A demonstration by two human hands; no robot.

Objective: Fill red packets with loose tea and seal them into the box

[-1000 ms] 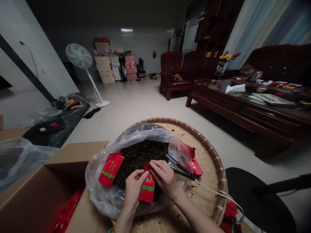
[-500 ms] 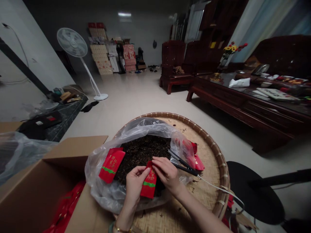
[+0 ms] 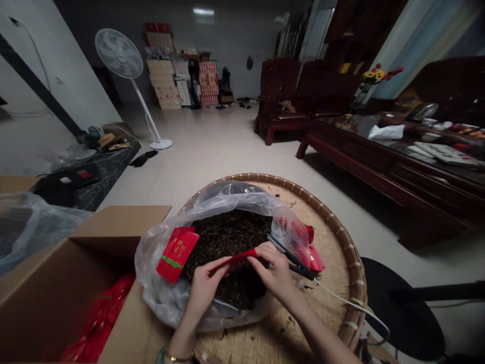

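Observation:
A red packet (image 3: 241, 257) is stretched between my two hands, turned nearly edge-on above the loose dark tea leaves (image 3: 231, 227). My left hand (image 3: 207, 283) pinches its left end; my right hand (image 3: 273, 268) pinches the right end. The leaves fill a clear plastic bag (image 3: 159, 298) lying open on a round woven bamboo tray (image 3: 326, 303). On the leaves at the left rests a stack of red packets (image 3: 177, 254) with gold characters and a green band. A black corded sealing clamp (image 3: 290, 257), resembling a hair straightener, lies beside my right hand.
At the left stands an open cardboard box (image 3: 41, 283) with red packets (image 3: 104, 318) inside. More red packets (image 3: 316, 259) lie on the tray's right side. A white cord (image 3: 348, 302) runs off the tray. A black round stand base (image 3: 401, 308) is at the right.
The red packet has been raised and tipped from showing its printed face to nearly edge-on. My right hand has shifted to its right end. The view has moved slightly.

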